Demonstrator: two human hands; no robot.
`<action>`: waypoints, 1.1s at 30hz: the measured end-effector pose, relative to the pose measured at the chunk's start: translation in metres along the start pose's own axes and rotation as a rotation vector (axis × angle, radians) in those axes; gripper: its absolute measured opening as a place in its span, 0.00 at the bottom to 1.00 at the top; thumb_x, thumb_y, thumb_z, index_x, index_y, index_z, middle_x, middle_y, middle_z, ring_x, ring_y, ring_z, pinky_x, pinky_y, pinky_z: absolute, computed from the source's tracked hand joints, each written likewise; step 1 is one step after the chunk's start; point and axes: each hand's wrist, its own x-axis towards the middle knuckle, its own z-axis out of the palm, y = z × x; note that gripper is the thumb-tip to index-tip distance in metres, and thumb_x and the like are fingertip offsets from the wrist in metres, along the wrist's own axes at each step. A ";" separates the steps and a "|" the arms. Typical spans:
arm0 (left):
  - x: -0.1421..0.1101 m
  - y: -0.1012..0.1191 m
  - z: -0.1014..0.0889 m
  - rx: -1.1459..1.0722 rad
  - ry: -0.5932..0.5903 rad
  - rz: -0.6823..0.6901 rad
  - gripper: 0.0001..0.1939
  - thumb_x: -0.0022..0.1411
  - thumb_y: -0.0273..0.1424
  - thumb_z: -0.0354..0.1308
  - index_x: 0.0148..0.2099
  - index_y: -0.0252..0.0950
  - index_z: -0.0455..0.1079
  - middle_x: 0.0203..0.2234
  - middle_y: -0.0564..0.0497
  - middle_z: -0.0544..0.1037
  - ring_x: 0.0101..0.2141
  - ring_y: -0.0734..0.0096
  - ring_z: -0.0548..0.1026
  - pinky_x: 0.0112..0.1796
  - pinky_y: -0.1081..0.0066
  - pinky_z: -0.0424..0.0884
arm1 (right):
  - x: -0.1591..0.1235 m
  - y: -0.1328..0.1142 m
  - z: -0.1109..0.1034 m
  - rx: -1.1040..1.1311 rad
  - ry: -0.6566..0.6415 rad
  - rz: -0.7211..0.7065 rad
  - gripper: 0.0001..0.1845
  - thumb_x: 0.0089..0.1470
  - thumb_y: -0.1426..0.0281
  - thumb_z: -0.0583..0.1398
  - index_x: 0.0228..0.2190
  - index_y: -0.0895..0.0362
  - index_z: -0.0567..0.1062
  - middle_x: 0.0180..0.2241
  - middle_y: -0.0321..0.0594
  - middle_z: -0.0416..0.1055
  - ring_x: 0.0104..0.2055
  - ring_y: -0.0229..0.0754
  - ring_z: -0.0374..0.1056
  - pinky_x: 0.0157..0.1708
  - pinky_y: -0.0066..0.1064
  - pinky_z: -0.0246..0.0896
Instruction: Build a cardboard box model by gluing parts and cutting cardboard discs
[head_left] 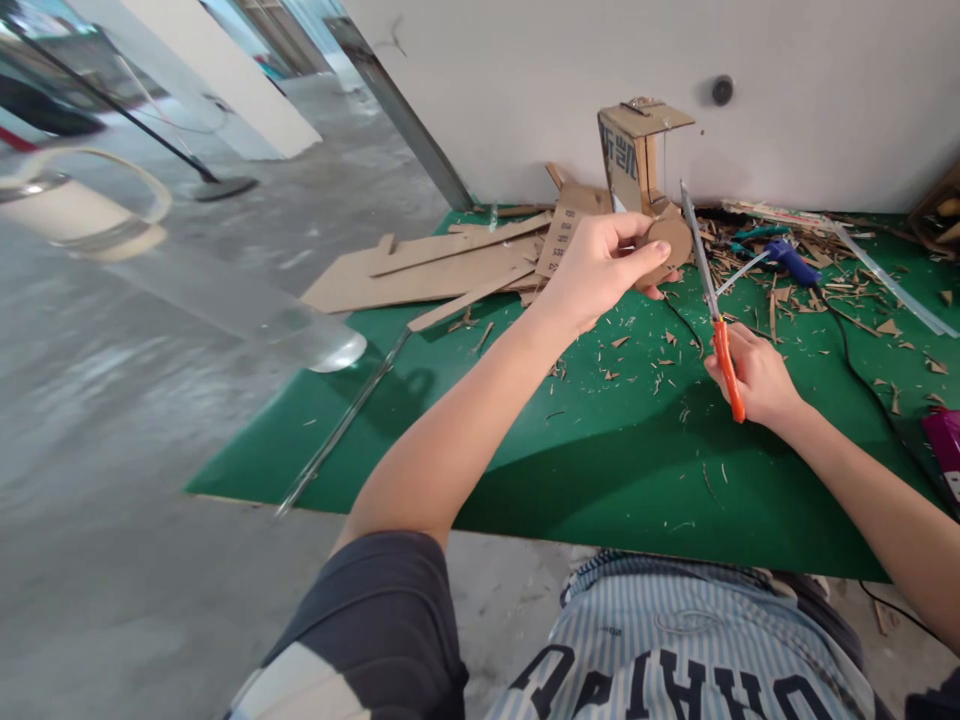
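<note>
- In the head view, your left grip point(609, 268) is clamped on a round cardboard disc point(672, 246), thumb on its near face and fingers wrapping behind. You hold the disc up over the tabletop point(555, 470), toward its far side.
- Your right grip point(759, 378) is clamped on the orange handles of the scissors point(727, 365). Their blades point up and away from you, just right of the disc; you cannot tell from here whether they touch it.
- Behind the disc, by the white wall point(517, 90), stands a cardboard structure point(624, 165) with dark printed characters on its side and a flat piece on top.
- To the left of it, cardboard pieces point(427, 262) lie overlapping in flat sheets and long strips.
- To the right of your scissors lies a blue glue gun point(796, 264), its black cord point(847, 350) running toward you along the tabletop. Something with teal handles point(759, 233) lies just beyond it.
- Cardboard scraps point(784, 300) are strewn around the glue gun, and a clear strip point(892, 277) lies farther right.
- At the right border you have a magenta object point(942, 440), partly cut off.
- A thin clear rod point(341, 440) lies slantwise at the left end, reaching the near edge.
</note>
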 end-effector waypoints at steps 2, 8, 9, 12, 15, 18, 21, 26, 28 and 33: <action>0.000 -0.001 0.000 0.002 0.003 -0.002 0.09 0.61 0.32 0.68 0.39 0.33 0.73 0.27 0.48 0.76 0.36 0.61 0.83 0.36 0.65 0.81 | 0.000 0.000 -0.001 0.007 -0.005 0.007 0.26 0.62 0.45 0.46 0.26 0.52 0.62 0.30 0.42 0.65 0.29 0.43 0.62 0.31 0.39 0.57; 0.001 -0.004 -0.003 0.074 -0.076 0.044 0.11 0.63 0.37 0.66 0.38 0.34 0.73 0.28 0.49 0.78 0.35 0.63 0.82 0.31 0.70 0.79 | -0.002 0.003 -0.002 0.084 -0.005 -0.023 0.35 0.57 0.37 0.50 0.31 0.55 0.74 0.42 0.52 0.74 0.42 0.55 0.73 0.44 0.50 0.67; 0.001 -0.003 -0.003 0.089 -0.074 0.045 0.10 0.63 0.36 0.65 0.38 0.34 0.73 0.28 0.49 0.77 0.35 0.64 0.82 0.30 0.71 0.78 | -0.002 0.003 -0.001 0.091 0.001 -0.031 0.38 0.55 0.35 0.50 0.33 0.56 0.76 0.46 0.54 0.73 0.46 0.58 0.74 0.48 0.54 0.67; 0.000 0.001 -0.003 0.133 -0.048 0.037 0.07 0.63 0.33 0.63 0.38 0.34 0.73 0.28 0.50 0.77 0.34 0.64 0.82 0.29 0.71 0.77 | -0.003 0.007 0.000 0.083 0.013 -0.044 0.44 0.52 0.30 0.50 0.39 0.58 0.78 0.52 0.59 0.69 0.54 0.65 0.71 0.55 0.62 0.63; -0.001 0.007 -0.004 0.175 -0.023 0.020 0.06 0.63 0.31 0.63 0.36 0.34 0.72 0.27 0.51 0.75 0.33 0.64 0.82 0.29 0.71 0.78 | -0.003 0.012 0.000 0.079 -0.003 -0.063 0.47 0.51 0.29 0.49 0.42 0.58 0.78 0.52 0.61 0.67 0.57 0.68 0.69 0.56 0.67 0.62; -0.001 0.011 -0.006 0.174 -0.023 0.003 0.07 0.62 0.31 0.65 0.33 0.34 0.71 0.24 0.52 0.73 0.33 0.64 0.82 0.30 0.69 0.79 | -0.003 0.017 -0.002 0.097 -0.028 -0.094 0.47 0.52 0.29 0.48 0.40 0.58 0.78 0.52 0.61 0.66 0.58 0.69 0.67 0.57 0.68 0.61; 0.000 0.011 -0.009 0.136 -0.017 -0.024 0.07 0.60 0.29 0.66 0.32 0.34 0.71 0.23 0.53 0.72 0.33 0.62 0.82 0.32 0.67 0.80 | -0.002 0.021 -0.004 0.131 -0.051 -0.129 0.47 0.53 0.29 0.46 0.41 0.58 0.78 0.53 0.60 0.64 0.58 0.68 0.67 0.56 0.68 0.62; 0.000 0.011 -0.013 0.137 -0.048 -0.022 0.07 0.60 0.28 0.66 0.32 0.34 0.71 0.23 0.52 0.73 0.31 0.64 0.81 0.29 0.70 0.78 | -0.002 0.027 -0.006 0.182 -0.102 -0.179 0.48 0.54 0.30 0.47 0.48 0.58 0.77 0.54 0.58 0.61 0.61 0.69 0.63 0.58 0.68 0.61; 0.000 0.012 -0.014 0.148 -0.044 -0.018 0.08 0.59 0.28 0.67 0.32 0.35 0.71 0.22 0.52 0.73 0.30 0.66 0.81 0.28 0.72 0.77 | -0.002 0.030 -0.004 0.197 -0.109 -0.182 0.47 0.54 0.31 0.48 0.49 0.56 0.77 0.57 0.57 0.58 0.62 0.68 0.62 0.61 0.68 0.59; 0.000 0.013 -0.014 0.161 -0.028 -0.021 0.07 0.58 0.30 0.68 0.34 0.35 0.72 0.23 0.52 0.74 0.31 0.65 0.81 0.29 0.71 0.78 | -0.004 0.036 0.002 0.170 -0.106 -0.201 0.43 0.57 0.34 0.50 0.54 0.53 0.75 0.63 0.55 0.53 0.68 0.68 0.55 0.63 0.68 0.58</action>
